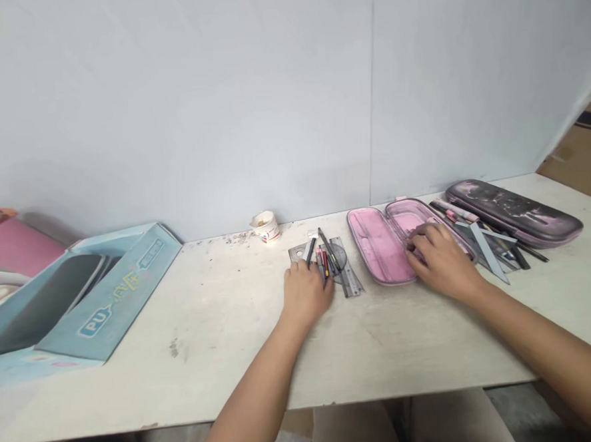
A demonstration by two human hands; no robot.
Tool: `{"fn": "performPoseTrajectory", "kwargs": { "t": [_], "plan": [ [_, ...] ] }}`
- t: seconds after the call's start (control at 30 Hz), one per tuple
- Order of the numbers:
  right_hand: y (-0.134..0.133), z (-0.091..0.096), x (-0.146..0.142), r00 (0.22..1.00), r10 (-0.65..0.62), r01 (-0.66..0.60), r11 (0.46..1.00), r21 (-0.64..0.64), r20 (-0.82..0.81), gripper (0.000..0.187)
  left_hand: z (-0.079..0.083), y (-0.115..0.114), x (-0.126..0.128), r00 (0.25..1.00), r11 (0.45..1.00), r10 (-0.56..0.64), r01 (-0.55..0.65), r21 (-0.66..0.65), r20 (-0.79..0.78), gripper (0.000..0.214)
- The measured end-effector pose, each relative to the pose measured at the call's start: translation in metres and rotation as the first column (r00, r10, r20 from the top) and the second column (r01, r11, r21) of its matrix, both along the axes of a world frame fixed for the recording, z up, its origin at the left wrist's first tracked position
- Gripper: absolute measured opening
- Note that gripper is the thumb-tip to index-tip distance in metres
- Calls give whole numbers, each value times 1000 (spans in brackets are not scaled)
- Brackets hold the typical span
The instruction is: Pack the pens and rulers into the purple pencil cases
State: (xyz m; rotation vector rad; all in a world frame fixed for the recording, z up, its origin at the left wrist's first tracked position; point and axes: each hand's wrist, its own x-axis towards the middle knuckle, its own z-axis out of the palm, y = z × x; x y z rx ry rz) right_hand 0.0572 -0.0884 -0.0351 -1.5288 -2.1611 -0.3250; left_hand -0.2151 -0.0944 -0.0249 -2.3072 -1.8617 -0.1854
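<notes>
My left hand (306, 294) rests at the near end of a small pile of pens (324, 258), its fingers closed round their lower ends. Under and beside the pens lie clear rulers (350, 281) and a rounded clear piece that looks like a protractor. To the right, a pink pencil case (377, 246) lies unzipped and spread flat. My right hand (441, 259) reaches over its right half, fingers bent down onto it and the thumb near the fold. What lies under that palm is hidden.
A dark closed pencil case (518, 213) lies at the back right, with several pens and a grey set square (488, 252) before it. A paper cup (266, 227) stands by the wall. At left is a blue box (115, 299) holding dark items.
</notes>
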Motion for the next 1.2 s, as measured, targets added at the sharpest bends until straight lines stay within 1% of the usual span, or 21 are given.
{"fn": "performPoseTrajectory", "kwargs": {
  "t": [0.17, 0.23, 0.3, 0.37, 0.4, 0.43, 0.5, 0.57, 0.6, 0.67, 0.73, 0.8, 0.83, 0.87, 0.97, 1.0, 1.03, 1.1, 1.13, 1.17, 1.2],
  "plan": [
    [4, 15, -48, 988, 128, -128, 992, 6, -88, 23, 3, -3, 0, 1000, 997, 1, 1, -72, 20, 30],
    [8, 20, -66, 976, 167, -168, 986, 6, -141, 22, 6, -3, -3, 1000, 998, 18, -16, -63, 24, 30],
    [12, 24, -82, 954, 187, -194, 981, -6, -232, 22, 10, -4, -6, 997, 999, 34, -31, -33, 69, 33],
    [17, 26, -93, 896, 191, -225, 974, -39, -401, 24, 15, -5, -6, 984, 999, 29, -23, -37, 177, 34],
    [20, 26, -97, 840, 187, -255, 965, -65, -509, 27, 18, -6, -5, 967, 998, 11, 7, -69, 256, 33],
    [22, 26, -100, 762, 178, -297, 950, -92, -623, 32, 20, -7, -4, 937, 991, -16, 60, -117, 349, 33],
    [26, 24, -101, 560, 140, -425, 895, -138, -817, 40, 24, -8, -1, 834, 953, -67, 215, -211, 548, 35],
    [28, 23, -100, 364, 83, -548, 824, -141, -928, 42, 26, -9, 3, 693, 906, -74, 347, -241, 717, 36],
    [27, 22, -99, 288, 54, -583, 802, -130, -956, 41, 25, -10, 4, 624, 888, -62, 391, -243, 779, 35],
    [26, 20, -97, 189, -4, -599, 792, -118, -982, 39, 23, -11, 9, 508, 838, -17, 477, -265, 861, 34],
    [22, 19, -94, 127, -58, -601, 790, -123, -990, 37, 19, -13, 14, 408, 764, 61, 568, -306, 911, 32],
    [18, 17, -93, 89, -102, -634, 761, -135, -991, 35, 16, -15, 20, 299, 705, 162, 632, -322, 940, 30],
    [16, 16, -93, 81, -112, -654, 744, -138, -990, 34, 14, -16, 23, 240, 699, 212, 641, -318, 947, 29],
    [13, 14, -94, 81, -111, -672, 728, -137, -990, 33, 13, -17, 26, 181, 706, 257, 635, -312, 949, 28],
    [7, 12, -97, 92, -73, -707, 697, -117, -993, 31, 9, -19, 32, 30, 755, 352, 582, -303, 935, 35],
    [5, 13, -98, 89, -56, -712, 694, -103, -994, 30, 8, -19, 34, -1, 768, 374, 561, -309, 928, 37],
    [5, 14, -99, 78, -41, -706, 703, -84, -996, 28, 7, -19, 34, -19, 776, 392, 544, -320, 920, 38],
    [5, 17, -97, 14, -28, -650, 759, -30, -1000, 25, 6, -18, 35, -31, 780, 422, 521, -346, 906, 39],
    [6, 19, -96, -47, -32, -601, 799, 2, -998, 23, 6, -17, 35, -46, 781, 433, 517, -350, 900, 39],
    [7, 21, -93, -125, -44, -546, 837, 31, -991, 22, 6, -16, 35, -82, 783, 440, 523, -338, 894, 37],
    [9, 23, -90, -207, -62, -495, 868, 50, -976, 20, 6, -14, 34, -146, 790, 439, 533, -303, 887, 35]
  ]
}}
